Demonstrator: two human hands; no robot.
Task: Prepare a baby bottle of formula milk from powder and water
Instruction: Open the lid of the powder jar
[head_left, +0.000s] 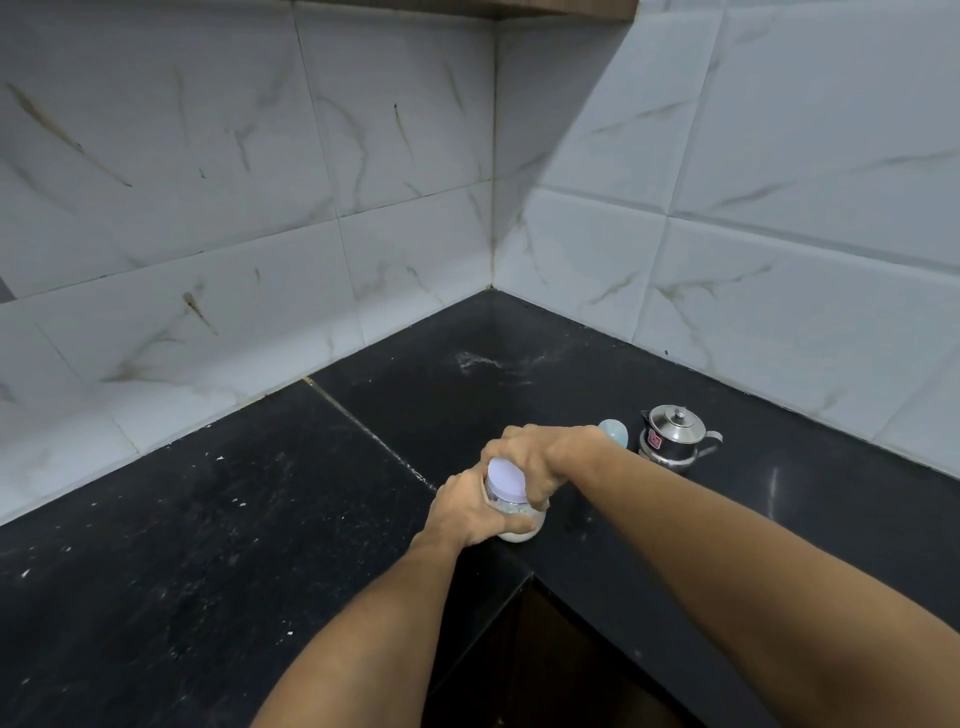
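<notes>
Left of the small lidded steel pot (675, 436), the squat clear jar of white powder (519, 529) stands upright at the black stone counter (260, 519) edge. Your left hand (465, 512) grips its body; your right hand (535, 457) clamps the round lilac lid (503, 480) from above. Pale blue rounded piece (615, 431) sits just left of the pot; room lies farther left.

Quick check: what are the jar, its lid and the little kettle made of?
The jar looks clear, plastic or glass: white powder shows through. The lid, matte lilac, probably plastic. The kettle, polished metal, likely steel: mirror-like reflections.
</notes>
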